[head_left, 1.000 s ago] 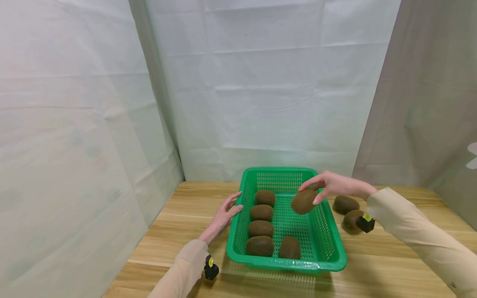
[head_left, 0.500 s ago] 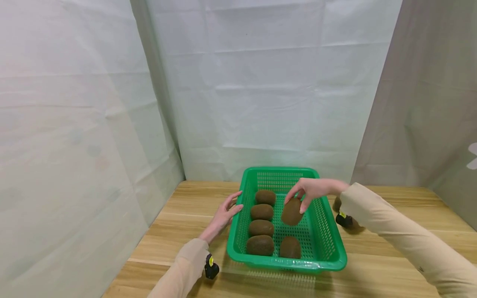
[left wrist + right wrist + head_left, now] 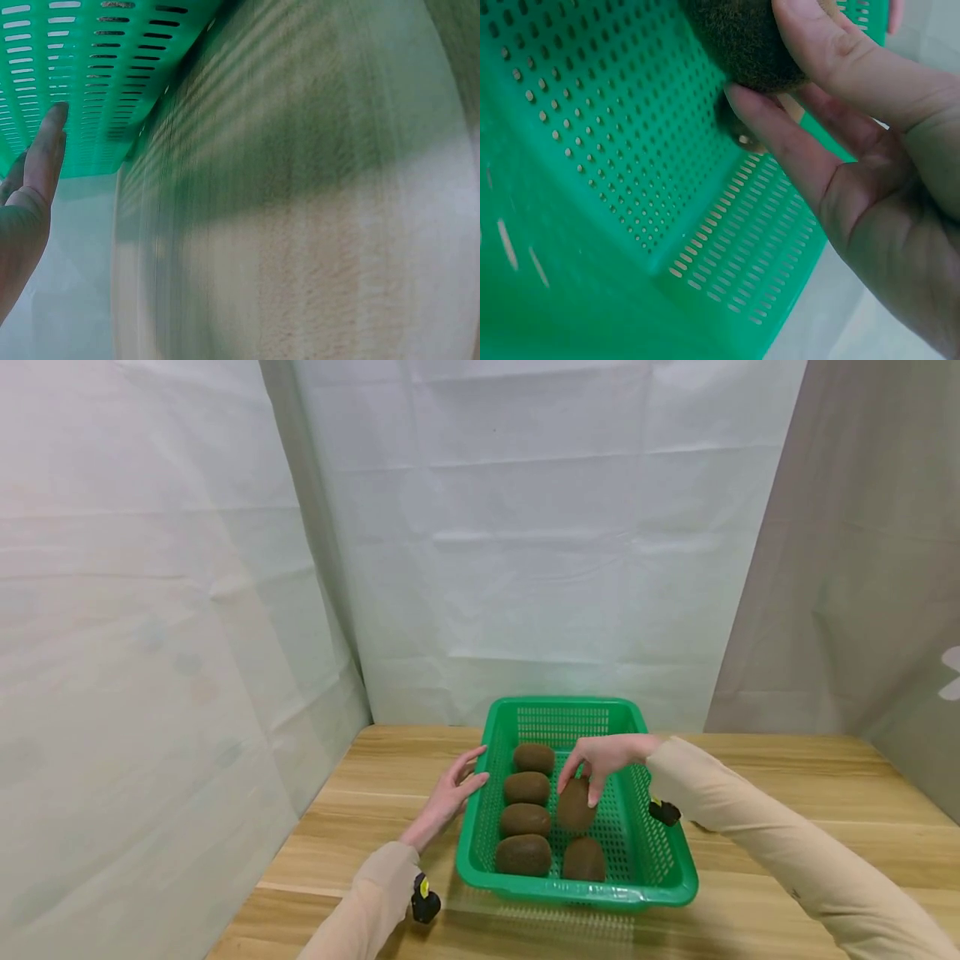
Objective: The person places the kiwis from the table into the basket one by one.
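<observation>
Between its thumb and fingers my right hand (image 3: 606, 758) pinches a brown fuzzy kiwi (image 3: 576, 807) inside a green plastic basket (image 3: 670, 896). That fruit is held just behind another kiwi (image 3: 584, 860) lying at the basket's near side. In the right wrist view the pinched kiwi (image 3: 739, 45) is partly cut off by the frame's top. My left hand (image 3: 448, 787) rests against the basket's left rim, its fingers fairly straight. The left wrist view has those fingers (image 3: 46, 154) touching the slotted outer wall. A column of several kiwis (image 3: 526, 820) lines the basket's left side.
The basket stands on a wooden table (image 3: 375, 777). Pale sheets (image 3: 540, 568) hang behind and to the left, a greyer one to the right. Beyond the basket's right wall, a bit of brown fruit (image 3: 702, 827) shows under my right sleeve.
My right hand has carried the kiwi left and toward the near side, lower into the basket. Its forearm now covers most of the fruit on the right of the table. The left hand stays put.
</observation>
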Demonstrator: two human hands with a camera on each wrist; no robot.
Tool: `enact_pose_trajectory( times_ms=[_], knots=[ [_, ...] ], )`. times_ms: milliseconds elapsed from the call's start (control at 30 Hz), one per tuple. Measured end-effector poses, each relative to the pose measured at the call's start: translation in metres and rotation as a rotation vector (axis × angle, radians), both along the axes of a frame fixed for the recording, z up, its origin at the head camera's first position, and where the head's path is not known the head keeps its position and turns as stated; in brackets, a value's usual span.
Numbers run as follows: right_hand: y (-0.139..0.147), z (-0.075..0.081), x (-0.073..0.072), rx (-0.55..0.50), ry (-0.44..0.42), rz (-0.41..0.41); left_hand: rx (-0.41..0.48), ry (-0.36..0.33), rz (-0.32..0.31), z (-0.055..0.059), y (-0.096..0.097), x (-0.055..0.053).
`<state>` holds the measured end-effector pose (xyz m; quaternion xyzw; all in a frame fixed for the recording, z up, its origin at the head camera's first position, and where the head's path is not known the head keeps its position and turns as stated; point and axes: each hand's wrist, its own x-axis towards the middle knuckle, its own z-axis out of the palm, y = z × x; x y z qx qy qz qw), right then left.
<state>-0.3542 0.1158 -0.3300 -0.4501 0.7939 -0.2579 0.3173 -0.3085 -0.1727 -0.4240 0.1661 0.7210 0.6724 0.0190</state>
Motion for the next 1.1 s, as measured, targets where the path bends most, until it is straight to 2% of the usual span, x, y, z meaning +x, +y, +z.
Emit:
enact_pose_trajectory(
  times_ms=[200,367,667,867,1100],
  knots=[
    [-0.005,-0.005,-0.002,0.025,0.026,-0.009,0.015,-0.004,-0.036,0.013,0.003,0.013],
    [-0.007,-0.005,-0.006,0.028,0.037,0.000,-0.002,-0.004,-0.023,0.021,0.005,0.018],
    [-0.009,-0.013,-0.009,0.057,0.043,0.051,-0.005,-0.011,-0.036,0.021,0.006,0.019],
    [-0.014,-0.018,-0.009,0.111,0.069,0.034,0.021,-0.019,-0.054,0.020,0.005,0.019],
    [-0.016,-0.022,-0.008,0.138,0.051,0.006,0.040,-0.023,-0.064,0.020,0.005,0.019]
  ],
)
